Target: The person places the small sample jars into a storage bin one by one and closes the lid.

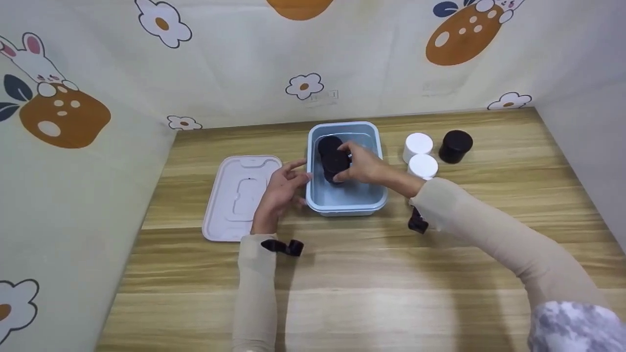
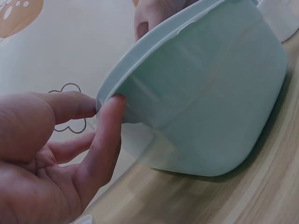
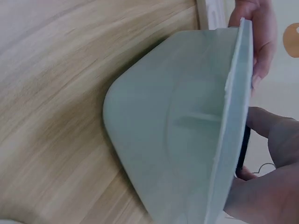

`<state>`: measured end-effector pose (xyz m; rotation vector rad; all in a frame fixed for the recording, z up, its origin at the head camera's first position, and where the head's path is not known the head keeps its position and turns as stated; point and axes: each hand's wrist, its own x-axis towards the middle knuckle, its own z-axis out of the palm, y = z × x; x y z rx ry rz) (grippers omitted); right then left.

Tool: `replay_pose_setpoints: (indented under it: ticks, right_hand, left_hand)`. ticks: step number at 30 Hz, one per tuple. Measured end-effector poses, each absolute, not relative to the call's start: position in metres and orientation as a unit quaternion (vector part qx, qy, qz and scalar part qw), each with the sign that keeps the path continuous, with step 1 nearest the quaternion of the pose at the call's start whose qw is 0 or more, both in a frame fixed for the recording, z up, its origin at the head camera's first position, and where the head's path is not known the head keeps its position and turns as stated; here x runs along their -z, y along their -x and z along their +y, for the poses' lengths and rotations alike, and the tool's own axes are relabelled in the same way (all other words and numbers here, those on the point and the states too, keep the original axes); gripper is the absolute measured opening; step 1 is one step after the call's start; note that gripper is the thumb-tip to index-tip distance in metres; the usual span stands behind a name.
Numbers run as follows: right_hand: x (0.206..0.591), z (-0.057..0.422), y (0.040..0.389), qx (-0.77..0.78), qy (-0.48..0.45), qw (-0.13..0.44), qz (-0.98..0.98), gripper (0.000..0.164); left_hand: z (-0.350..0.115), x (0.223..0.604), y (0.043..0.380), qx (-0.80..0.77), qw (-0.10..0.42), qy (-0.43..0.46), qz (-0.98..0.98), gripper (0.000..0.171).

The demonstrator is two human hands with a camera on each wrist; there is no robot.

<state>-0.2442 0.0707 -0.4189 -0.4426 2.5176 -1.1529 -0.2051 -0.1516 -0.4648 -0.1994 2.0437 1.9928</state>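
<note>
A light blue plastic bin (image 1: 347, 198) stands on the table, its left rim pinched between the thumb and fingers of my left hand (image 1: 283, 188). In the left wrist view, that hand (image 2: 70, 149) has one fingertip against the bin's outer wall (image 2: 201, 102) just under the rim. Inside the bin, my right hand (image 1: 364, 165) grips a round black jar (image 1: 335, 164) by its sides. Another black jar (image 1: 329, 143) is right behind it in the bin. From the right wrist, the bin's wall (image 3: 163, 112) hides most of the held jar; only a dark edge shows by the right hand (image 3: 275, 163).
Right of the bin stand two white jars, one farther back (image 1: 418, 144) and one nearer (image 1: 422, 166), with a black jar (image 1: 456, 145) beside them. A pale rectangular lid (image 1: 225, 205) lies flat to the left, partly under the left hand. Patterned cloth (image 1: 244, 88) hangs behind the table.
</note>
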Motion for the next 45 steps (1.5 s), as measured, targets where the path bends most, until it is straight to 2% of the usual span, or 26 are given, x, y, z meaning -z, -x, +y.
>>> replay_pose_setpoints:
  ticks: [9, 18, 25, 34, 45]
  right_hand:
    - [0.431, 0.063, 0.244, 0.361, 0.185, 0.149, 0.902, 0.073]
    - [0.436, 0.057, 0.242, 0.364, 0.160, 0.133, 0.908, 0.071]
    - [0.438, 0.059, 0.239, 0.418, 0.138, 0.143, 0.886, 0.071]
    - [0.420, 0.078, 0.229, 0.507, 0.110, 0.171, 0.838, 0.067]
    - [0.403, 0.126, 0.231, 0.580, 0.121, 0.121, 0.796, 0.048]
  left_hand:
    - [-0.152, 0.464, 0.204, -0.696, 0.137, 0.064, 0.702, 0.048]
    - [-0.151, 0.463, 0.204, -0.689, 0.139, 0.062, 0.708, 0.048]
    - [-0.150, 0.464, 0.203, -0.692, 0.136, 0.057, 0.707, 0.049]
    - [-0.151, 0.465, 0.204, -0.696, 0.131, 0.063, 0.704, 0.051]
    - [-0.151, 0.465, 0.205, -0.695, 0.128, 0.065, 0.705, 0.050]
